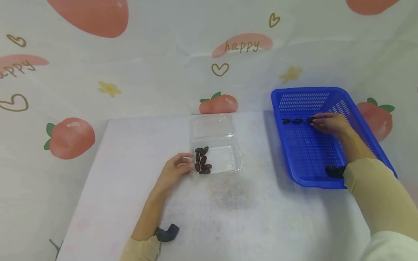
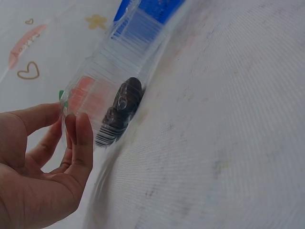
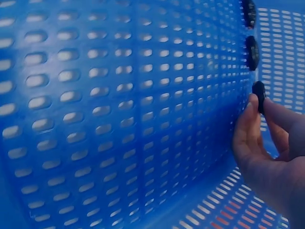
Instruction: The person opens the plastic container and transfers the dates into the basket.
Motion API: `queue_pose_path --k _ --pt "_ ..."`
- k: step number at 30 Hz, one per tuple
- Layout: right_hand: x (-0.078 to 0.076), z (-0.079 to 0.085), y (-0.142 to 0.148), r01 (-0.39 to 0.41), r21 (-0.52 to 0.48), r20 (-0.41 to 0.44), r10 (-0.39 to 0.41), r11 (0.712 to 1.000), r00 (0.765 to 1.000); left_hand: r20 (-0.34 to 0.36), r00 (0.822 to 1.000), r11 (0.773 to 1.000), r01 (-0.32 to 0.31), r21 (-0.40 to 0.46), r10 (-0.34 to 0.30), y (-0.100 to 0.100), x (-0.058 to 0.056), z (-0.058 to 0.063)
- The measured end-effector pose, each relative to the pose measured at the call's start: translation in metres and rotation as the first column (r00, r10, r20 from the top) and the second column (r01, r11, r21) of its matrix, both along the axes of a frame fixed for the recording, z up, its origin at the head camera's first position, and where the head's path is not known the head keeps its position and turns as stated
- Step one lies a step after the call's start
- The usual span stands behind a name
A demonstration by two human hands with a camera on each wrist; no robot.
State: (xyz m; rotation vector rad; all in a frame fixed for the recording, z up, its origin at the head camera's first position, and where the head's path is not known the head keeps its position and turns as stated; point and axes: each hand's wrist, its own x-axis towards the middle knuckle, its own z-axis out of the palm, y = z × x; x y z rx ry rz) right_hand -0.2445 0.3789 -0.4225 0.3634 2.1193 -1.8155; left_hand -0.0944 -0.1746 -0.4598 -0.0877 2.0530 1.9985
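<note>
In the blue basket (image 1: 313,152), my right hand (image 1: 331,123) pinches a dark, oval date (image 3: 259,95) between thumb and fingers, close to the basket's floor. Two more dates, a middle one (image 1: 297,121) and a left one (image 1: 286,121), lie in a row beside it along the far side. My left hand (image 1: 176,168) holds the left edge of a clear plastic clamshell box (image 1: 223,159), its thumb and fingertips at the thin rim (image 2: 66,102). Several shiny dark dates (image 1: 203,160) are gathered in the left part of that box, whose lid (image 1: 212,127) is folded back.
A white-covered table (image 1: 130,152) carries both containers, the basket to the right of the box. Behind it hangs a white cloth (image 1: 156,79) with fruit prints. A black wrist strap piece (image 1: 168,232) sits by the left sleeve, another (image 1: 334,171) by the right.
</note>
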Motion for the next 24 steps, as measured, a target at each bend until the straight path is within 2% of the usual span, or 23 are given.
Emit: queue_pose_path --k 7,14,24 --pt "-0.0006 -0.0044 -0.0035 -0.002 0.046 0.007 0.002 0.999 1.0 -0.008 1.0 1.0 0.007 -0.014 -0.007 0.0 0.0 0.0021" --pt "0.0006 -0.0074 -0.0058 -0.009 0.227 -0.039 0.018 0.974 0.999 -0.003 1.0 1.0 0.009 -0.001 -0.009 -0.0003 0.0001 0.0021" --pt "-0.0005 -0.0024 -0.0065 -0.008 0.306 -0.065 0.03 0.952 0.997 0.01 1.0 1.0 0.007 -0.012 -0.007 -0.0007 -0.0013 -0.0005"
